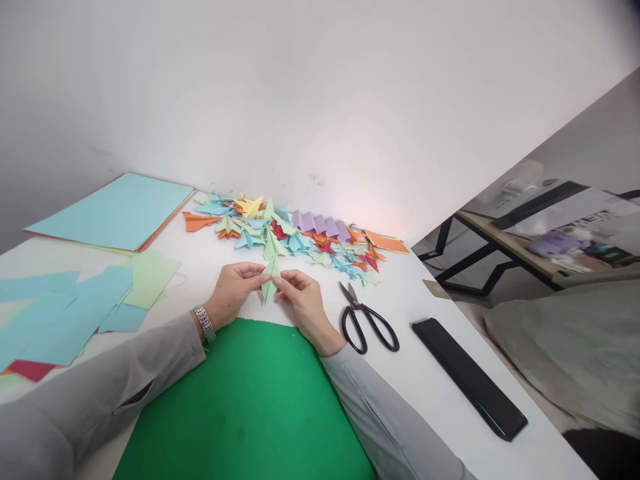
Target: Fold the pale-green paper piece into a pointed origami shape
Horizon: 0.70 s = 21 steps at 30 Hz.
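Observation:
Pinched between my two hands is a piece of light green folded paper [271, 283], long and pointed at its lower end. My left hand [235, 291] grips its left edge with thumb and fingers; a metal watch band circles that wrist. My right hand [302, 301] holds the right edge the same way. Both hands are just beyond the far edge of a green mat [240, 393]. Close behind the held paper lies a pile of small folded paper shapes [250, 227] in blue, green, orange, yellow and red, with a row of purple ones [323, 225].
Black-handled scissors [356, 313] lie right of my right hand, with a long black object [470, 377] farther right. Large coloured sheets [115, 210] are stacked at the back left. Loose blue and green paper pieces [70, 313] spread at left. A wall [280, 100] borders the white table.

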Each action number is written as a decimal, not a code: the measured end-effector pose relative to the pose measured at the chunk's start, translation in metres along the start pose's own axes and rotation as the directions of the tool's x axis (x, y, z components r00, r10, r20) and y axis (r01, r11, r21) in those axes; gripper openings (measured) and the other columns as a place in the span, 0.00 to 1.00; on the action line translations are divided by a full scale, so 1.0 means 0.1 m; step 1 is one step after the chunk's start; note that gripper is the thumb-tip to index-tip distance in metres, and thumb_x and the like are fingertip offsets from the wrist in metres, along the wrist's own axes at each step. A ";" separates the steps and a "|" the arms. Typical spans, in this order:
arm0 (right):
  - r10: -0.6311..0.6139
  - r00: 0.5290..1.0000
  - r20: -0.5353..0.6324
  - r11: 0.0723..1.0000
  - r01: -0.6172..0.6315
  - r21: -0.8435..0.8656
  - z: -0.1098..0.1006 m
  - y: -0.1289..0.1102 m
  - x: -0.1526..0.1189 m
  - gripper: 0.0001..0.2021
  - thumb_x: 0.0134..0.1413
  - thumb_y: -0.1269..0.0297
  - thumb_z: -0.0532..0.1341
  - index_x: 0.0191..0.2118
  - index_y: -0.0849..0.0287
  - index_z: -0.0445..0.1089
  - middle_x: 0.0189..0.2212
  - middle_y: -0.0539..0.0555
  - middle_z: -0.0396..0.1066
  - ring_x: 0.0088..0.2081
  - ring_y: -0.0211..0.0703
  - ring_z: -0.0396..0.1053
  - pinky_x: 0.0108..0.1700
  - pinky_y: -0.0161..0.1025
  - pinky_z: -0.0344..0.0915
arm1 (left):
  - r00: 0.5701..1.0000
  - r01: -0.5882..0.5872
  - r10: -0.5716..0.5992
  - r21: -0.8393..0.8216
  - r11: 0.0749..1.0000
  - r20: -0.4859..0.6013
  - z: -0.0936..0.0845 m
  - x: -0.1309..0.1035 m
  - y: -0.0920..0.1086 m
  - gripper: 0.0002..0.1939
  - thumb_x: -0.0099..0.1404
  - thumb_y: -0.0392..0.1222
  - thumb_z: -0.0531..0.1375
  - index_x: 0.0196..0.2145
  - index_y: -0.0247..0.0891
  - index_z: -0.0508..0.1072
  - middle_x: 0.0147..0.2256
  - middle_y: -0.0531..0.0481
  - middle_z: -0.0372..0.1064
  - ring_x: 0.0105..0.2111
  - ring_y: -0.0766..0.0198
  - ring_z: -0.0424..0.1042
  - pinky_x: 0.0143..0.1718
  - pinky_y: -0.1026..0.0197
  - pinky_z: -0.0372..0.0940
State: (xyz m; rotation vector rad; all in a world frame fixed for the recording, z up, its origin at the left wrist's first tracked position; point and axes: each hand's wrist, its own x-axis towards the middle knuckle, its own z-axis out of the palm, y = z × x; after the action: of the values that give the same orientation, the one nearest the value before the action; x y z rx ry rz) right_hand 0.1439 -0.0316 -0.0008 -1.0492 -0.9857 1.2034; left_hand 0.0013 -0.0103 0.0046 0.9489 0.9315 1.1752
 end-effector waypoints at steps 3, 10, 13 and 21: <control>0.003 1.000 -0.027 1.000 -0.003 -0.013 0.00 0.01 0.01 0.13 0.33 0.61 0.73 0.27 0.60 0.73 0.17 0.46 0.70 0.17 0.33 0.64 0.21 0.33 0.60 | 1.000 0.005 -0.005 -0.012 1.000 -0.003 0.00 0.00 0.00 0.18 0.36 0.38 0.75 0.28 0.33 0.78 0.25 0.49 0.77 0.25 0.66 0.72 0.29 0.63 0.66; -0.017 0.997 -0.070 1.000 0.016 -0.010 -0.02 0.03 0.03 0.11 0.32 0.62 0.73 0.24 0.59 0.73 0.15 0.45 0.69 0.16 0.33 0.62 0.20 0.33 0.58 | 1.000 -0.016 0.016 -0.004 1.000 -0.012 0.02 -0.02 0.03 0.18 0.36 0.38 0.75 0.27 0.33 0.76 0.24 0.51 0.76 0.25 0.67 0.72 0.28 0.65 0.65; -0.010 0.997 -0.071 1.000 0.009 -0.003 -0.02 0.03 0.03 0.12 0.32 0.61 0.73 0.25 0.59 0.73 0.15 0.45 0.69 0.16 0.33 0.62 0.20 0.33 0.57 | 0.999 -0.010 0.010 -0.010 1.000 -0.038 0.03 -0.02 0.03 0.18 0.34 0.37 0.75 0.24 0.33 0.74 0.20 0.53 0.74 0.21 0.70 0.69 0.26 0.66 0.64; -0.003 0.999 0.044 0.994 0.007 -0.110 -0.04 0.02 0.02 0.12 0.39 0.55 0.70 0.24 0.60 0.75 0.14 0.47 0.68 0.16 0.34 0.61 0.22 0.34 0.57 | 1.000 -0.002 0.002 -0.016 1.000 -0.029 0.01 -0.01 0.04 0.18 0.33 0.37 0.75 0.23 0.33 0.74 0.19 0.54 0.72 0.21 0.71 0.68 0.26 0.66 0.63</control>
State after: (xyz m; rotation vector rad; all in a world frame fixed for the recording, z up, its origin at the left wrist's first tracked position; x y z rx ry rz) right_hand 0.1474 -0.0302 -0.0037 -1.1099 -1.0982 1.1831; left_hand 0.0011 -0.0107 0.0087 0.9219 0.9429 1.1991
